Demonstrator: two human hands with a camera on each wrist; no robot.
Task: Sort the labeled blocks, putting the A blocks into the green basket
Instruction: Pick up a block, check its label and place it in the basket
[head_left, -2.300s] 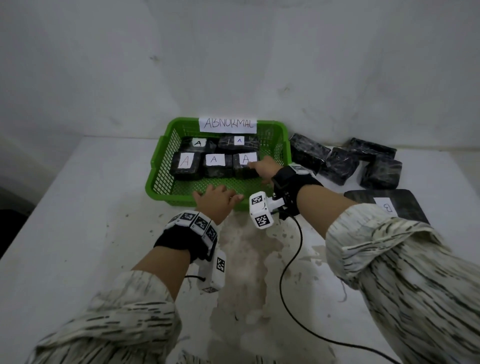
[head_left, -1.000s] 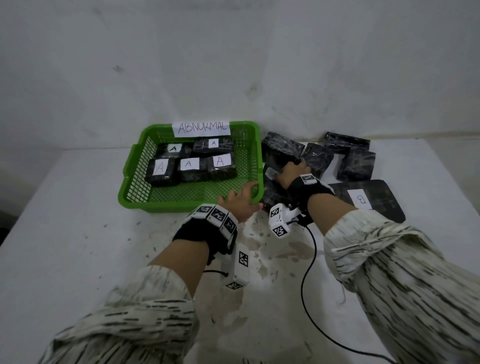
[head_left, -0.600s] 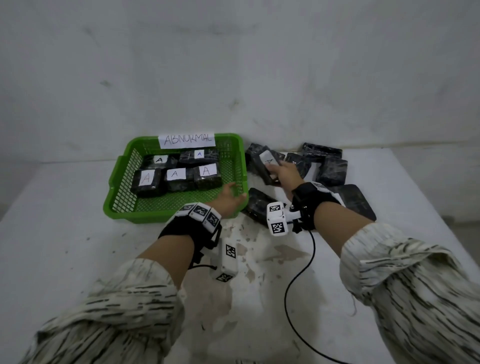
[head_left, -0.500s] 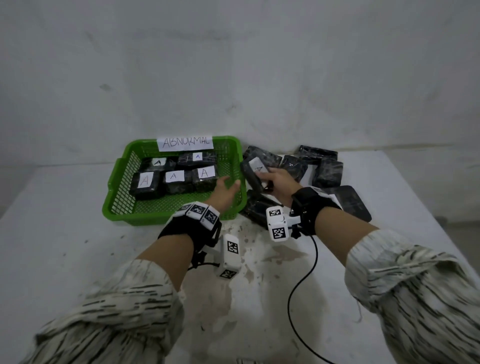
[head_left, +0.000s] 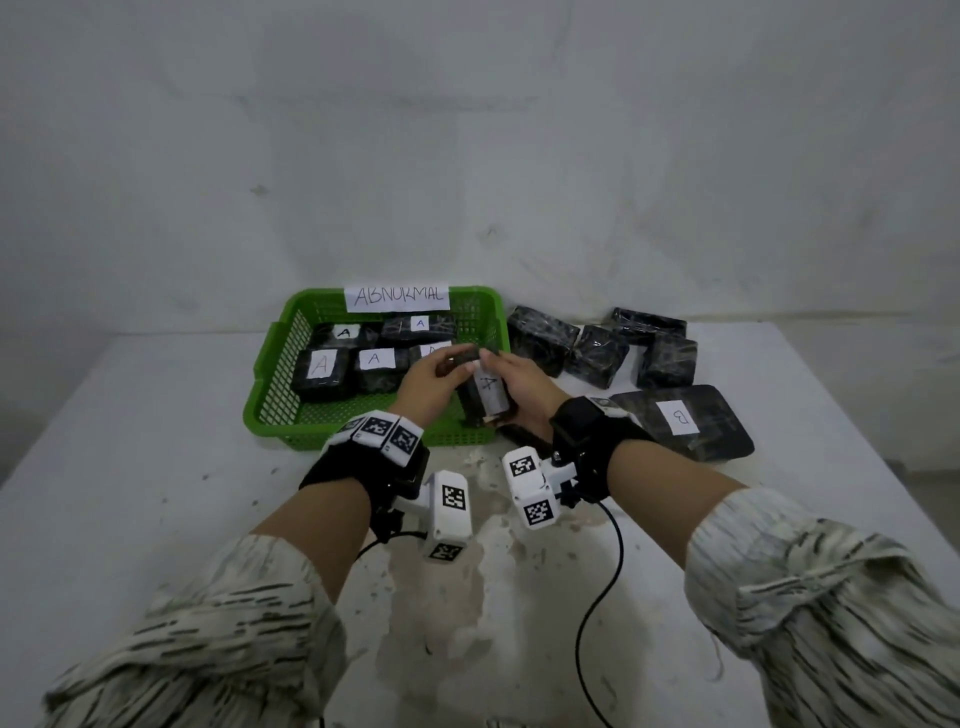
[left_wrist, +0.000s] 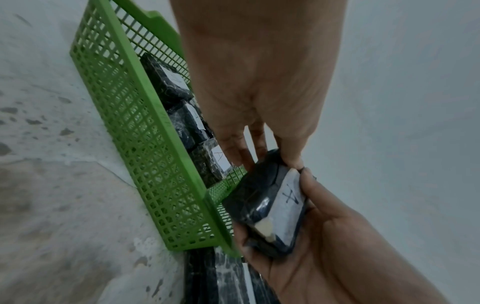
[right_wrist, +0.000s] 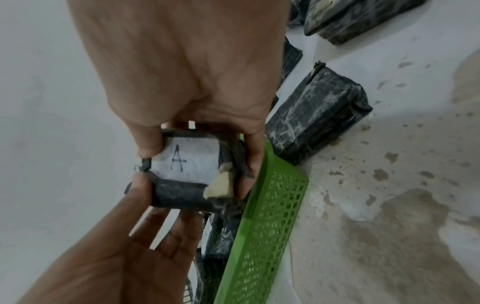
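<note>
A dark wrapped block with a white A label is held up over the right front corner of the green basket. My right hand grips it from the right, thumb on the label side. My left hand pinches its far end, thumb on top and fingers behind. Several A blocks lie inside the basket, which carries an ABNORMAL sign.
Several unlabelled dark blocks lie on the white table right of the basket. A flat dark block marked B sits nearer me on the right. Another dark block lies beside the basket's corner. A black cable trails across the stained tabletop.
My right hand lifted an A block from the pile at the right and carried it left toward the basket. My left hand left the basket's rim and took hold of the block's end.
</note>
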